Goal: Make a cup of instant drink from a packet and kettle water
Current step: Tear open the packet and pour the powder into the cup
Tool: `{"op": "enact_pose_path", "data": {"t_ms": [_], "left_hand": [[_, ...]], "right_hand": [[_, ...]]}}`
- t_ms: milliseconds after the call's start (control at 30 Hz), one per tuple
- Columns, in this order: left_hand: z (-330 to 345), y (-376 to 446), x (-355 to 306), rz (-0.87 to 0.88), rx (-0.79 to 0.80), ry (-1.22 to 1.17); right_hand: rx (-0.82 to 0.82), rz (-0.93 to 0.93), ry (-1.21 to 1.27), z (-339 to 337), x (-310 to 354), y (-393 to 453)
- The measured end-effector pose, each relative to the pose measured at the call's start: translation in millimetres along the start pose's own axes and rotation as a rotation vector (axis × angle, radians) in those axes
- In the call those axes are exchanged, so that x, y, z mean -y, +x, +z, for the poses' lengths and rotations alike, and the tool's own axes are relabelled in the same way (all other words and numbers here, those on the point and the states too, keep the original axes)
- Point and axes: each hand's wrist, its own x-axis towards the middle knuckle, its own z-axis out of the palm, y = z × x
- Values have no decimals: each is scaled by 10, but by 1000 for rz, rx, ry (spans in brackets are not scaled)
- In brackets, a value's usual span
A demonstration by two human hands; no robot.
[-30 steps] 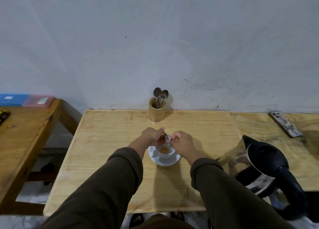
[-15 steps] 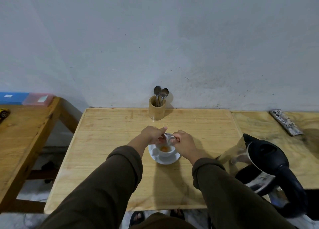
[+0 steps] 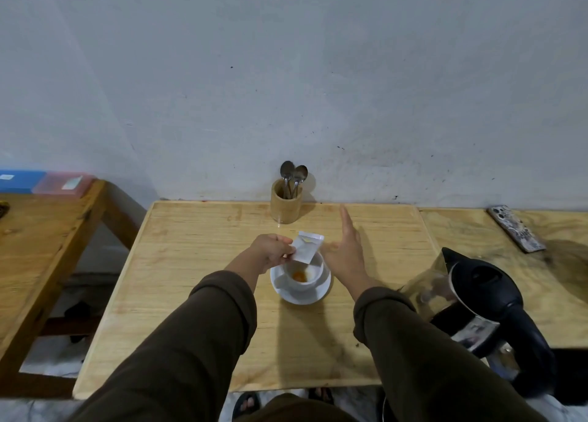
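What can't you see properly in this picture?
Head view only:
- Kettle: its base is cut off by the bottom right edge; the water level is unclear.
- Packet: print too small to read.
- Spoons: handles hidden inside the holder.
- Cup: its handle is not visible.

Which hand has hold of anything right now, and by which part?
The left hand pinches the small white paper packet by its left edge, tilted over the white cup. The right hand is open and empty.
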Motion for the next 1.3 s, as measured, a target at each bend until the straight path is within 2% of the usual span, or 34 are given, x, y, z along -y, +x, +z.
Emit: {"op": "enact_pose_path", "data": {"t_ms": [100,267,433,533,633,767,967,1067,1200,1300], "left_hand": [[0,22,-17,36,-16,-67],[-129,-13,6,88,-87,-127],[-454,-97,153,127,-214,-35],[-655,-186,306,152,-349,120],[-801,-195,512,230,-414,302],[-933,-107,821,232,-395,481],[-1023,5,1070,223,-259,586],[-1018,48,1081,249,-277,689],[-988,-6,1037,277,-299,737],[-939,-22,1003,259,-302,712]], "right_hand": [[37,221,260,57,59,31],[55,203,166,234,237,-15],[-3,85,-55,569,419,-88],[70,-4,-276,846,466,-172],[160,-96,-487,1110,446,-234],[307,-103,-692,1398,342,-274],[424,-161,-940,1550,279,-317],[462,-164,-1028,1577,281,-315],[433,-174,-1038,1564,330,-339],[356,-162,-879,1499,406,-318]]}}
